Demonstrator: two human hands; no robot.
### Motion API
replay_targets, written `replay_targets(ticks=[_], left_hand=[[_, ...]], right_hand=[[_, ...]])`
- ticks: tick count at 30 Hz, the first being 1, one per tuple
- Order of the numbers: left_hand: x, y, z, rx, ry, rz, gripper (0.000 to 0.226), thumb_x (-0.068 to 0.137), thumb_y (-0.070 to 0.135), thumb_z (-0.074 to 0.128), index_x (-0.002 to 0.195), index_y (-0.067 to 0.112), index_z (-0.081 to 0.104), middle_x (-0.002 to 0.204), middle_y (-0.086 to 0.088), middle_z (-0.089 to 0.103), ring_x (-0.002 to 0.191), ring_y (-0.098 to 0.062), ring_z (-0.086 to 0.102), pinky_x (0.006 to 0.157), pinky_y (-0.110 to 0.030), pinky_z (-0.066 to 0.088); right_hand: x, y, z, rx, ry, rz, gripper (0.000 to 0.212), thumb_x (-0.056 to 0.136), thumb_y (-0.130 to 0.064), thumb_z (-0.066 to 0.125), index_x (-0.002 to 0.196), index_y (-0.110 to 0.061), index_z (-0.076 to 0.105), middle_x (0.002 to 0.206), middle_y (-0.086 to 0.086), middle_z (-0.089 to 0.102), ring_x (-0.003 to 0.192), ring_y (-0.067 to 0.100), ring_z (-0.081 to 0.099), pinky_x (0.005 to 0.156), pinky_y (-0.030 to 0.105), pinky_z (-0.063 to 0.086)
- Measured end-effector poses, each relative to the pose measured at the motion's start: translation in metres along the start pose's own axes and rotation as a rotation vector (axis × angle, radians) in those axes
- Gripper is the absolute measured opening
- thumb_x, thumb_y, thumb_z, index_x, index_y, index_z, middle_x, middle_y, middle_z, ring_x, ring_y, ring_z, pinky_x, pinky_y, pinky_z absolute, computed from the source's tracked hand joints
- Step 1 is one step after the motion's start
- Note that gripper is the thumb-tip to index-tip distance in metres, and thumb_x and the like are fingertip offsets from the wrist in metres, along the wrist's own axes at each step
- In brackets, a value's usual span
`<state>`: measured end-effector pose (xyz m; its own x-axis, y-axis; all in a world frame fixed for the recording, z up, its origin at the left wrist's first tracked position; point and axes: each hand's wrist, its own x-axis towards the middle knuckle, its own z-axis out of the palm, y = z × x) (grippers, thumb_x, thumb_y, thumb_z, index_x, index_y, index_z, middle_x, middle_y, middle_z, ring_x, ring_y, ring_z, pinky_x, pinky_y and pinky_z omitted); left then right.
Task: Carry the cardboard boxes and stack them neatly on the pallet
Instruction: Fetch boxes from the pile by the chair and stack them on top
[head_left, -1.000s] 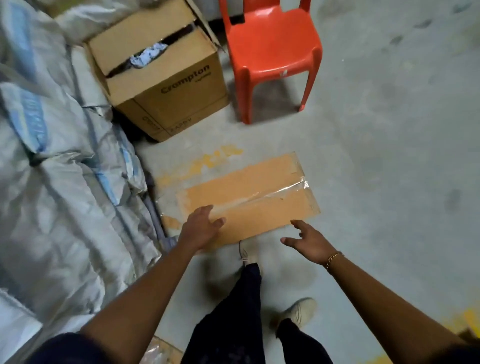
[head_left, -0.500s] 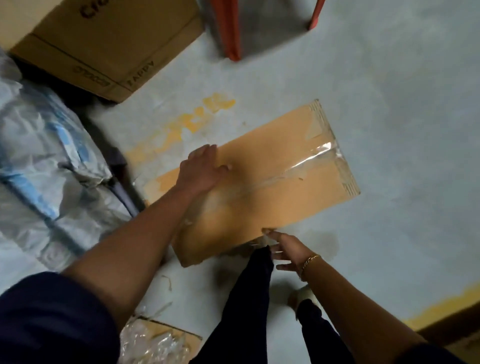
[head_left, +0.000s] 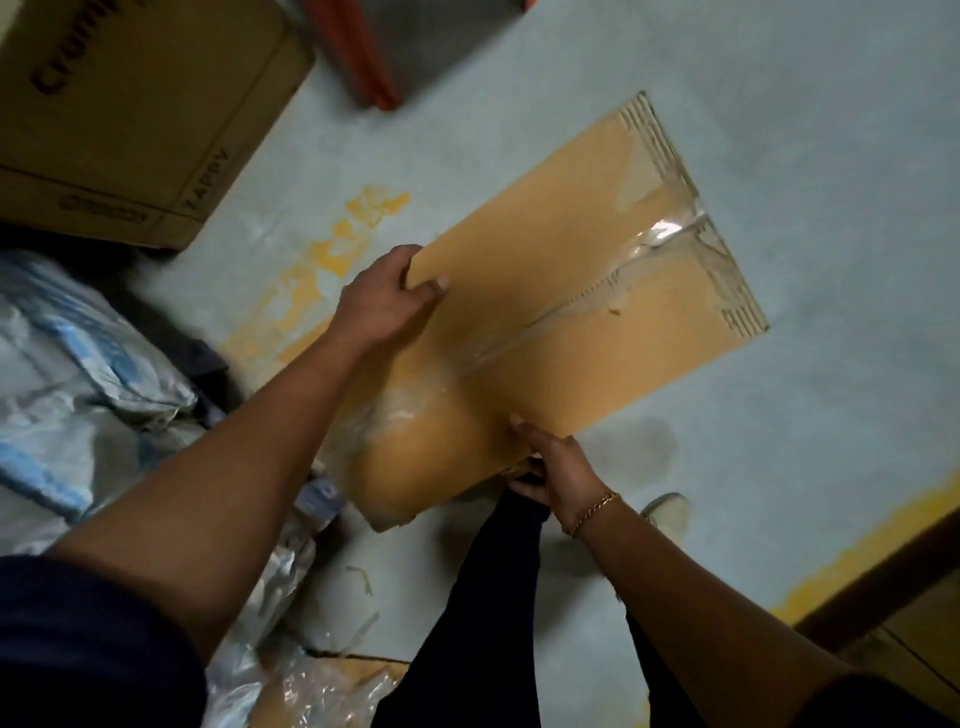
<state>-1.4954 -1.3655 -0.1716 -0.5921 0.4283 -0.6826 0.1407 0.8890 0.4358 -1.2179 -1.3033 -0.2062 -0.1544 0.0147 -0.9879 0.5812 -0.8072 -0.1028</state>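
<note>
Both hands clamp the taped cardboard box (head_left: 561, 312), seemingly just off the floor (head_left: 805, 156): left hand (head_left: 384, 299) on its far edge, right hand (head_left: 558, 467) on the near edge. Lift level, fingers underneath.

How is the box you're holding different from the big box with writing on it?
The taped box is held at its edges by the left hand and right hand; the printed box sits untouched on the floor.
The taped box has a plain top with clear shiny tape down its middle; the printed box shows dark lettering.
The taped box looks flatter; the printed box looks taller.
Both are brown cardboard.
</note>
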Motion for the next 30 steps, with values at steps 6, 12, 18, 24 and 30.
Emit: replay_targets(ticks=[6, 12, 18, 24, 30], left_hand=[[-0.052, 0.163, -0.008, 0.130, -0.012, 0.256, 0.063, 0.084, 0.061, 0.051, 0.141, 0.035, 0.051, 0.137, 0.005, 0.062, 0.124, -0.025, 0.058, 0.105, -0.049, 0.045], [-0.139, 0.337, 0.028, 0.258, -0.073, 0.468, 0.050, 0.098, 0.043, 0.060, 0.146, 0.032, 0.049, 0.144, 0.001, 0.059, 0.130, -0.028, 0.056, 0.106, -0.043, 0.045], [-0.257, 0.474, 0.114, 0.275, -0.183, 0.626, 0.053, 0.101, 0.035, 0.061, 0.151, 0.028, 0.045, 0.149, -0.001, 0.056, 0.134, -0.030, 0.054, 0.104, -0.037, 0.042], [-0.360, 0.569, 0.230, 0.309, -0.358, 0.729, 0.060, 0.100, 0.032, 0.063, 0.155, 0.026, 0.040, 0.154, -0.003, 0.051, 0.138, -0.030, 0.050, 0.108, -0.039, 0.040], [-0.434, 0.640, 0.332, 0.316, -0.548, 0.841, 0.057, 0.099, 0.026, 0.065, 0.152, 0.031, 0.045, 0.146, 0.005, 0.054, 0.127, -0.023, 0.055, 0.111, -0.044, 0.045]], right_hand=[[-0.122, -0.039, -0.069, 0.177, 0.087, -0.199, 0.049, 0.086, -0.045, 0.077, 0.129, -0.030, 0.059, 0.118, -0.014, 0.067, 0.109, 0.010, 0.059, 0.097, 0.049, 0.056], [-0.252, -0.049, -0.183, 0.331, 0.224, -0.354, 0.062, 0.082, -0.051, 0.080, 0.130, -0.023, 0.054, 0.125, -0.009, 0.066, 0.111, 0.008, 0.059, 0.091, 0.048, 0.060], [-0.365, -0.013, -0.322, 0.531, 0.367, -0.525, 0.024, 0.095, -0.036, 0.070, 0.110, -0.026, 0.053, 0.113, -0.001, 0.062, 0.122, 0.027, 0.029, 0.094, 0.055, 0.055], [-0.443, 0.064, -0.449, 0.650, 0.547, -0.688, 0.014, 0.099, -0.031, 0.065, 0.107, -0.034, 0.054, 0.098, -0.022, 0.063, 0.099, 0.011, 0.067, 0.100, 0.066, 0.043], [-0.468, 0.127, -0.536, 0.946, 0.697, -0.765, 0.034, 0.096, -0.025, 0.070, 0.127, -0.027, 0.058, 0.120, -0.006, 0.072, 0.093, -0.001, 0.071, 0.070, 0.020, 0.055]])
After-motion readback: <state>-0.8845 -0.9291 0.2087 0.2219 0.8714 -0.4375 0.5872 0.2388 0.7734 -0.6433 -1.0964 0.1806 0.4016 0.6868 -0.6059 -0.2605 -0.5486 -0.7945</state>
